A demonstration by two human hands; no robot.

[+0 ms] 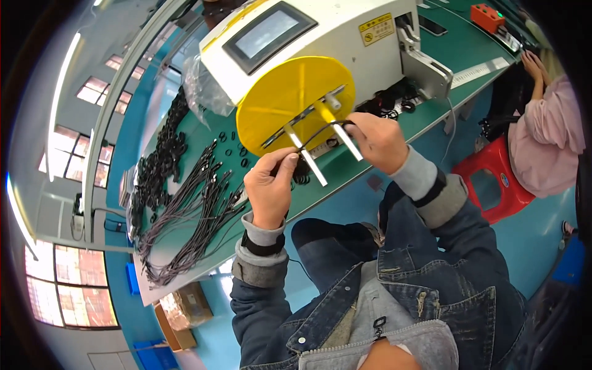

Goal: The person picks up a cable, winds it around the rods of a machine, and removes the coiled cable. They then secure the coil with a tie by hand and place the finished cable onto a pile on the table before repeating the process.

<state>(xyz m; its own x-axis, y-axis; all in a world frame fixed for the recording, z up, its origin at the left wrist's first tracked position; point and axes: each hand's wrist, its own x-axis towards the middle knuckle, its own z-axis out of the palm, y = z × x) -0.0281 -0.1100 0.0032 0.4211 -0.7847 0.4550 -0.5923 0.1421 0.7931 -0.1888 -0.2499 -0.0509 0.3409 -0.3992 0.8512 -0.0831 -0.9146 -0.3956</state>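
Observation:
A black cable (318, 132) runs between my two hands, across two metal rods that stick out from a yellow disc (266, 102). My left hand (269, 188) pinches the cable beside the left rod (311, 161), thumb against fingers. Just past the right rod (350, 145), my right hand (379, 143) has its fingers closed on the cable's other side. The disc sits on the front of a white machine (339, 37) with a small screen (269, 37). Whether the cable loops behind the rods, I cannot tell.
Bundles of loose cables (197, 216) and a pile of black coiled cables (163, 148) lie on the green table (330, 179) at left. A metal bracket (428, 71) juts from the machine's right. A person in pink sits on a red stool (493, 179) at right.

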